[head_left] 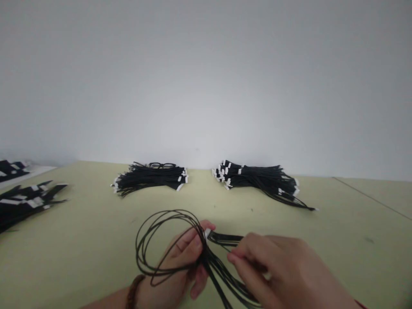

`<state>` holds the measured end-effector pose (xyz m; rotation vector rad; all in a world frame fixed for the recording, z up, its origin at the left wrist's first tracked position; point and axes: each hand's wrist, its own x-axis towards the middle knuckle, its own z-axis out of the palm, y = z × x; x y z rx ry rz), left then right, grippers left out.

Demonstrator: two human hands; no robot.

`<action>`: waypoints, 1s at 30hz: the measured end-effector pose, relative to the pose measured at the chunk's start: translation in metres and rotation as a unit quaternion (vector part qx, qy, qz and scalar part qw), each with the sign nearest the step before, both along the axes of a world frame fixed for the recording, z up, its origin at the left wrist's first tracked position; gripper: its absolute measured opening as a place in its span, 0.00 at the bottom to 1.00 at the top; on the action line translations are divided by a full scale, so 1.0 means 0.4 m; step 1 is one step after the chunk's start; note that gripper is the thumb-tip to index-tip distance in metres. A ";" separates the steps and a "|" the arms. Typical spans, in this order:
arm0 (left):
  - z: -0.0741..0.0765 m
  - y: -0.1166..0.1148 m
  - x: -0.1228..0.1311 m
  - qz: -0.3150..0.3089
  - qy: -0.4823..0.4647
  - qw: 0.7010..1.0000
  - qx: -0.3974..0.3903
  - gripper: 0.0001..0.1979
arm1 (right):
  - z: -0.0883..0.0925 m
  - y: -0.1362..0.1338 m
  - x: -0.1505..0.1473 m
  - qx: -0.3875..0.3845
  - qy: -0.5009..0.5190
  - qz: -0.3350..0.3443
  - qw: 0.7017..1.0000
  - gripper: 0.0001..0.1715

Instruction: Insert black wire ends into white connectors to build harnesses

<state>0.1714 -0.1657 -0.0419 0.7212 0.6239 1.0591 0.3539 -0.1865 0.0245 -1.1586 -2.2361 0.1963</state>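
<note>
My left hand (185, 253) is closed around a wire harness (218, 265) of thin black wires, just above the near part of the table. Some of the wires loop out to the left over the wrist, and others hang toward the lower right. A white connector (207, 233) shows by the left fingertips, with black wires leading right from it. Thumb and forefinger of my right hand (273, 266) pinch at one of these wires, to the right of the connector. The far ends of the wires pass behind or below the right hand.
Two bundles of black wires with white connectors, a left one (151, 178) and a right one (257, 176), lie by the wall. Behind the left bundle are eyeglasses (162, 165). More black wire pieces (28, 201) lie at far left on the pale yellow table (96, 223).
</note>
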 end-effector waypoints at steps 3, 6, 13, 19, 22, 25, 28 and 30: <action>-0.003 -0.002 -0.002 -0.022 -0.019 1.000 0.002 0.17 | -0.034 -0.002 -0.021 0.206 -0.072 0.018 0.976 0.18; 0.000 -0.006 -0.001 -0.020 -0.039 0.999 0.003 0.16 | -0.037 -0.001 -0.027 0.200 -0.091 0.021 0.975 0.19; -0.001 -0.005 0.000 -0.038 -0.063 0.997 0.011 0.14 | -0.034 -0.002 -0.023 0.209 -0.111 0.015 0.971 0.19; -0.021 -0.002 -0.009 -0.043 -0.061 0.996 0.047 0.13 | -0.040 -0.007 -0.026 0.219 -0.108 0.014 0.970 0.18; -0.029 0.000 -0.011 -0.036 -0.048 0.996 0.064 0.13 | -0.040 -0.006 -0.028 0.214 -0.111 0.009 0.971 0.18; -0.028 -0.001 -0.008 -0.042 -0.022 0.996 0.073 0.14 | -0.038 -0.003 -0.029 0.209 -0.116 0.013 0.971 0.18; -0.026 -0.003 -0.004 -0.049 0.003 0.996 0.070 0.18 | -0.037 -0.004 -0.027 0.200 -0.118 0.012 0.973 0.16; -0.024 -0.006 -0.003 -0.042 0.018 0.997 0.068 0.19 | -0.039 -0.006 -0.026 0.196 -0.121 0.018 0.973 0.14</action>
